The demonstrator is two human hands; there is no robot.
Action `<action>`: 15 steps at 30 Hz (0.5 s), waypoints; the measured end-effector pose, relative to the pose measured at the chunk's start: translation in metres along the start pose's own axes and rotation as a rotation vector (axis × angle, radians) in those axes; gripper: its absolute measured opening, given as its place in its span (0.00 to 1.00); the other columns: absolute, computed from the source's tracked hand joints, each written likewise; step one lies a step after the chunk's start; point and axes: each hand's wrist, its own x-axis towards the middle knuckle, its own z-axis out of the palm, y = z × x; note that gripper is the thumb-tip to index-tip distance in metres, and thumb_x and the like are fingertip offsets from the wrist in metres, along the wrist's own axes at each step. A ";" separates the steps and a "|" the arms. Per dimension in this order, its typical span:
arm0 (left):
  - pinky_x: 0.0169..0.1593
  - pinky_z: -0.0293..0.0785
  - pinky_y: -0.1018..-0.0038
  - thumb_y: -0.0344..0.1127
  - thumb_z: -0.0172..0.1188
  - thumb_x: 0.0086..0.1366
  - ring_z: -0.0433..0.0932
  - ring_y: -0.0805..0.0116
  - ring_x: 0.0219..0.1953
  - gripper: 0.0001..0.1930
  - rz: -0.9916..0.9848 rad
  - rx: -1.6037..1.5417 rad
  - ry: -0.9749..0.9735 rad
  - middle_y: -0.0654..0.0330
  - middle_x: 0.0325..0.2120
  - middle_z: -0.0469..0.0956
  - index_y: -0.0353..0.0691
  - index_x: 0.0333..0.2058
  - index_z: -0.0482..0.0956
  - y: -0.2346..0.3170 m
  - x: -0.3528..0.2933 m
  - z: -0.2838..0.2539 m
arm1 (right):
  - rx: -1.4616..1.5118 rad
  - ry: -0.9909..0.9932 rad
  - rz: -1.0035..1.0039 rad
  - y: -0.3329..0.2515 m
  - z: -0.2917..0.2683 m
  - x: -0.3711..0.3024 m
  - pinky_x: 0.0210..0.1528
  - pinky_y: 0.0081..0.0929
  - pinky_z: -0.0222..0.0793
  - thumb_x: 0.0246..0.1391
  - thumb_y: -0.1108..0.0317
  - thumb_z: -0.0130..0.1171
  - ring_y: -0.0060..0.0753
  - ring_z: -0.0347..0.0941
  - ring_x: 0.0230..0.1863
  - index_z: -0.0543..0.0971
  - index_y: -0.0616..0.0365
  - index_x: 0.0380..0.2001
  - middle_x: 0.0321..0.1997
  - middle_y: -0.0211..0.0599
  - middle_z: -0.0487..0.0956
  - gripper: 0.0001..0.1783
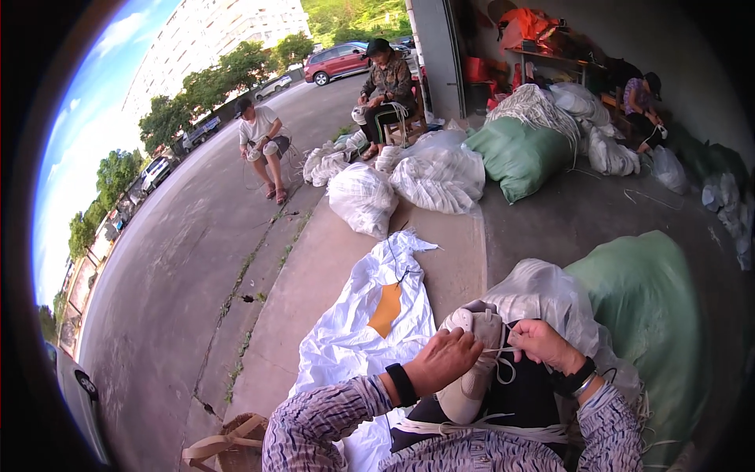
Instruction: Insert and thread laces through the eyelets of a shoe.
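A pale beige shoe (462, 393) rests on my lap, its toe pointing away from me. White shoelace (503, 354) runs from its eyelets between my two hands. My left hand (445, 358) is over the shoe's left side, fingers curled and pinched at the lace. On the other side, my right hand (543, 344) pinches the lace between thumb and forefinger. More loose laces (503, 431) lie across my dark-clad lap. Both wrists carry dark bands.
A white sack (354, 315) with an orange patch lies left of my knees. At my right stand a clear plastic bag (543, 287) and a green sack (649, 307). Farther off, several bags surround a seated person (389, 86); another person (262, 141) sits on the pavement.
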 end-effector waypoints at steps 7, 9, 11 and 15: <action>0.33 0.71 0.71 0.32 0.57 0.52 0.72 0.66 0.32 0.13 -0.156 -0.074 0.205 0.64 0.30 0.72 0.48 0.39 0.75 -0.010 -0.006 0.001 | -0.140 -0.095 -0.082 0.010 -0.002 0.000 0.18 0.12 0.55 0.52 0.66 0.59 0.09 0.61 0.17 0.78 0.59 0.29 0.19 0.22 0.73 0.07; 0.33 0.70 0.70 0.31 0.57 0.52 0.72 0.65 0.34 0.14 -0.157 -0.158 0.287 0.64 0.31 0.71 0.47 0.39 0.74 -0.005 -0.006 0.007 | -0.098 -0.029 -0.065 -0.004 -0.001 -0.007 0.19 0.12 0.55 0.50 0.67 0.61 0.08 0.61 0.19 0.78 0.58 0.27 0.19 0.19 0.72 0.06; 0.34 0.71 0.69 0.30 0.58 0.51 0.72 0.61 0.36 0.14 -0.222 -0.318 0.357 0.62 0.32 0.71 0.46 0.39 0.73 0.004 -0.004 0.013 | -0.055 0.029 -0.023 0.005 -0.018 -0.013 0.19 0.12 0.54 0.50 0.67 0.61 0.08 0.61 0.19 0.78 0.58 0.27 0.19 0.18 0.71 0.06; 0.36 0.73 0.67 0.28 0.62 0.48 0.74 0.58 0.36 0.14 -0.475 -0.725 0.423 0.59 0.31 0.71 0.47 0.36 0.75 0.008 -0.003 0.038 | 0.073 0.154 0.043 0.021 -0.039 -0.027 0.16 0.10 0.48 0.49 0.67 0.62 0.07 0.57 0.15 0.78 0.56 0.26 0.18 0.16 0.69 0.05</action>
